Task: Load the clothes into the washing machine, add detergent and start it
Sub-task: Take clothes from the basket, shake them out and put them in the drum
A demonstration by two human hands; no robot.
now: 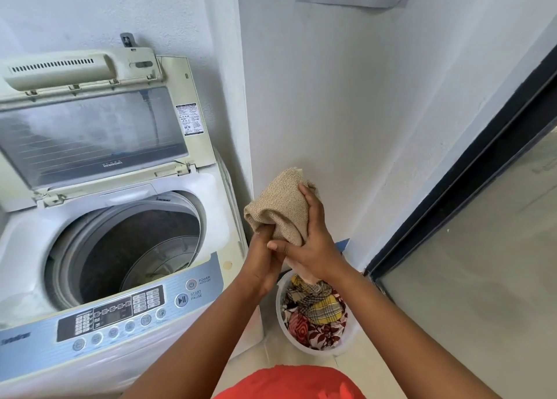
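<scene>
Both hands, left hand (261, 255) and right hand (313, 242), grasp the bunched beige cloth (278, 207) above the laundry basket (346, 349) on the floor, with the washing machine's open drum (126, 248) lying leftward, nearer the left hand.

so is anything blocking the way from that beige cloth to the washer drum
Nothing visible does. Both hands, left hand and right hand, grip the beige cloth just right of the washer. The lid stands raised and the drum mouth lies open to its left.
</scene>
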